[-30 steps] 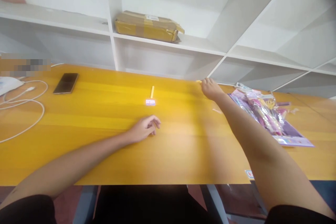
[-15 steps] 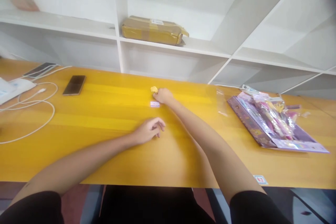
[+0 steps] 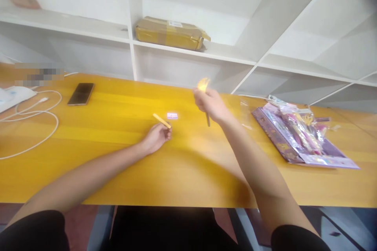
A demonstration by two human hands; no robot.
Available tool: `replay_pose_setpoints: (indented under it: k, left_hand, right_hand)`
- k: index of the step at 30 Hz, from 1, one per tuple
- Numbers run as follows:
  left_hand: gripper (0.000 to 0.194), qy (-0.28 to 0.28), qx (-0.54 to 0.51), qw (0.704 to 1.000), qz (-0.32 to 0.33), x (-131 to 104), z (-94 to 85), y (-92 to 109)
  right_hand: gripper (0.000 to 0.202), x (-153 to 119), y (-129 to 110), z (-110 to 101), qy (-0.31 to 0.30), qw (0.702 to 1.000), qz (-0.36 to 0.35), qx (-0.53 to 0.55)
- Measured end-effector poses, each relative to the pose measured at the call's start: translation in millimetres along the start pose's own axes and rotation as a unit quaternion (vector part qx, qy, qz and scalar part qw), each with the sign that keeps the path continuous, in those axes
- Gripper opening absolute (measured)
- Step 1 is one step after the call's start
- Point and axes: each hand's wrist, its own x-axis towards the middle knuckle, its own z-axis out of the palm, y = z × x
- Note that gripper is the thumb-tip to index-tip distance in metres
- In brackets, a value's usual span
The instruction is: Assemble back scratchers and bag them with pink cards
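Observation:
My left hand (image 3: 156,138) is low over the middle of the table, fingers closed on a thin yellow stick (image 3: 160,119) that points up and to the left. Just beyond it lies a small purple-and-white rectangular piece (image 3: 172,116). My right hand (image 3: 210,104) is raised to the right of that piece, closed around a pen-like stick (image 3: 208,120). Its yellow top (image 3: 204,84), with finger-like prongs, sticks out above the fist and is blurred by motion. The dark lower end shows beneath the hand; the middle is hidden in my grip.
At the right, an open purple box (image 3: 273,137) holds several wrapped items, with clear plastic (image 3: 246,115) beside it. A phone (image 3: 81,94) and white cables (image 3: 57,123) are on the left. A brown taped parcel (image 3: 169,33) sits on the white shelf (image 3: 229,55) behind the table.
My right hand has lifted from the table and moved right with the yellow-topped stick. My left hand, loosely curled and bare before, now grips the yellow stick and sits slightly farther left.

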Motion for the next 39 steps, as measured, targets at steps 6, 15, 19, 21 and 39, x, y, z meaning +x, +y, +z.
replay_pose_setpoints:
  k: [6,15,19,21,39]
  left_hand:
    - [0.018,-0.021,0.056,0.998,0.013,-2,-0.5,0]
    - [0.011,-0.112,0.586,0.744,0.300,-22,-3.7,14]
    - [0.040,0.038,0.731,0.592,0.339,7,-24.1,37]
    - [0.045,0.102,0.772,0.564,0.275,21,-37.8,43]
    - [0.049,-0.056,0.386,0.912,0.123,17,-30.7,31]
  right_hand:
    - [0.053,4,-5,-30,0.059,0.990,-0.061,0.113]
    - [0.049,13,4,-8,0.060,0.989,-0.035,0.128]
    - [0.059,22,9,-17,0.104,0.966,-0.068,0.225]
    - [0.064,25,10,-26,0.123,0.952,-0.079,0.268]
    - [0.066,42,32,12,0.050,0.938,-0.076,0.335]
